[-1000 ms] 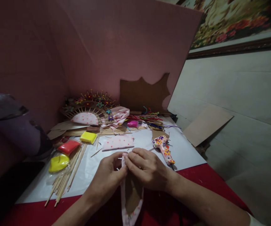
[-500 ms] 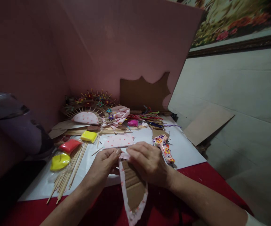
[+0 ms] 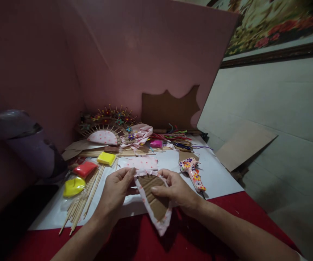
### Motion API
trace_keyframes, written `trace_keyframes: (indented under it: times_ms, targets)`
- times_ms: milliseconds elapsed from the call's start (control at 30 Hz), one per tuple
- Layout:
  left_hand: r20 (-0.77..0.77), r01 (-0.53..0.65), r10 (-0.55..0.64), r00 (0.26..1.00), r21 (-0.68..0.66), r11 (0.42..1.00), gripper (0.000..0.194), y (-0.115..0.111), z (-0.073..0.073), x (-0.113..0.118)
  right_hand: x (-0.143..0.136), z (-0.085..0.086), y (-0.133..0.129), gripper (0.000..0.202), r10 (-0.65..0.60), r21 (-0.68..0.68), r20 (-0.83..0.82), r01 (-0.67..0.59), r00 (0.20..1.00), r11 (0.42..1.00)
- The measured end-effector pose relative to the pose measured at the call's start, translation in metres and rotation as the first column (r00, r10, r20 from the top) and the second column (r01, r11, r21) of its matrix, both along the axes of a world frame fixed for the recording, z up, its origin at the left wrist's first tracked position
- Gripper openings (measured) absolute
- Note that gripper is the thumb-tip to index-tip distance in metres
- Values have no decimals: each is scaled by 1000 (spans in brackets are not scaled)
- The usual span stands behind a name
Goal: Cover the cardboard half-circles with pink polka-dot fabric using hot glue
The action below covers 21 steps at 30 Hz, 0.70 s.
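Observation:
Between my hands is a pointed cardboard piece (image 3: 154, 203), its edges wrapped in white fabric with pink dots and its tip toward me. My left hand (image 3: 118, 188) pinches its upper left corner between thumb and fingers. On the right side, my right hand (image 3: 176, 190) grips it, thumb lying on the bare brown cardboard and fingers behind. Just beyond lies a flat piece of dotted fabric (image 3: 142, 162), partly hidden by the held piece. To the right of my hands rests a flower-patterned glue gun (image 3: 193, 173).
Wooden sticks (image 3: 88, 192) lie at left beside yellow clay (image 3: 74, 187) and red clay (image 3: 85, 169) packets. Behind are a stick fan with a dotted half-circle (image 3: 102, 137), scissors (image 3: 183, 145), and a cut cardboard sheet (image 3: 170, 108) against the wall. Red cloth (image 3: 227, 214) covers the near edge.
My right hand has moved from the top edge down to the right side of the cardboard piece. The piece has turned to show more of its cardboard face, its tip rising slightly.

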<state>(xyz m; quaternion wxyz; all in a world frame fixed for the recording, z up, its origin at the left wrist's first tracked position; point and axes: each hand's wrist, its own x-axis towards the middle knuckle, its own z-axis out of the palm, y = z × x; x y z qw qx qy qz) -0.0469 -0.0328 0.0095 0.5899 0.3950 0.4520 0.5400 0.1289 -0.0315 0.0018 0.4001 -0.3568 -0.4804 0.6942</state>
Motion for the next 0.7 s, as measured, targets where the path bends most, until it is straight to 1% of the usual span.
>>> trace_keyframes:
  times_ms: [67,133,267,400,433,500,600,633,700]
  targets:
    - [11,58,-57,998,-72,996,28,1,3,-2,2,3,1,43,-50,-7,-50,50,997,999]
    - [27,126,-123,992,-131,983,27,1,6,-4,6,5,5,41,-72,-29,-72,70,995,997]
    - [52,243,-237,970,-183,953,22,1,9,-7,15,8,12,38,-31,-68,-55,28,998,997]
    - [58,293,-287,956,-171,941,18,3,5,-7,18,7,16,35,24,-90,-57,-29,998,995]
    - [54,281,-276,960,-170,945,18,3,3,-6,18,6,17,35,36,-91,-62,-41,997,995]
    - [49,209,-204,978,-147,967,17,4,1,-4,17,3,19,33,55,-92,-75,-62,996,994]
    - [47,83,-81,996,-41,996,24,4,2,-1,17,-1,23,30,64,-115,-77,-73,995,991]
    - [41,66,-66,997,-7,998,23,3,3,0,17,-2,25,29,65,-124,-74,-74,995,990]
    - [25,70,-71,997,46,996,19,0,6,1,20,-2,28,28,77,-129,-76,-87,994,988]
